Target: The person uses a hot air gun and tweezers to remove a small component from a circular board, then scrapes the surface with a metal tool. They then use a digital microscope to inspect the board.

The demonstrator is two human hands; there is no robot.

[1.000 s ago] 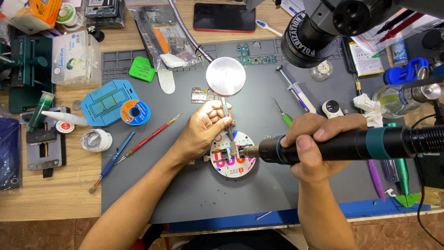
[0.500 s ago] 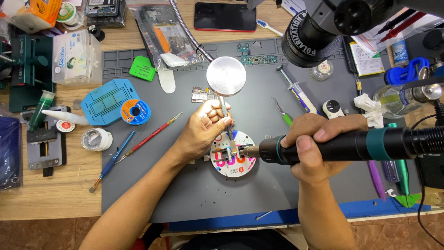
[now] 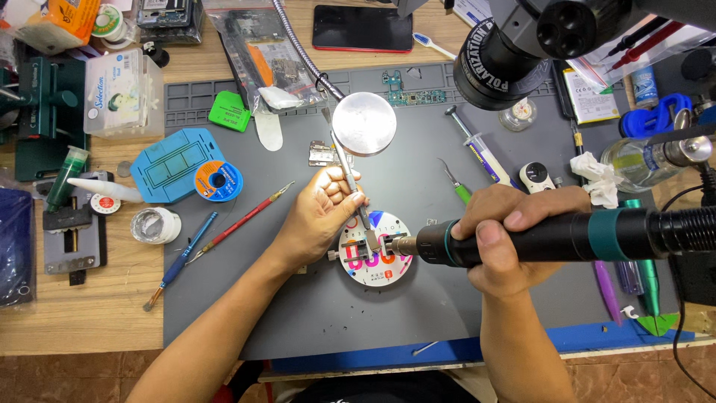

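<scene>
My left hand point(image 3: 319, 216) grips metal tweezers point(image 3: 344, 166), their tips down on a small part clamped on a round white holder point(image 3: 373, 270) with colourful markings. My right hand point(image 3: 514, 239) is wrapped around a thick black hot-air handle point(image 3: 567, 236) with a teal ring. Its metal nozzle points left at the same spot on the holder, right beside the tweezer tips. Both hands rest over the grey work mat point(image 3: 298, 321).
A round mirror-like disc point(image 3: 364, 123) on a flexible arm hangs just behind the hands. A microscope head point(image 3: 522, 45) looms at top right. Red and blue brushes point(image 3: 224, 231), a solder spool point(image 3: 218, 180), a blue plate point(image 3: 168, 163), a syringe point(image 3: 477, 153) and a black phone point(image 3: 362, 28) lie around.
</scene>
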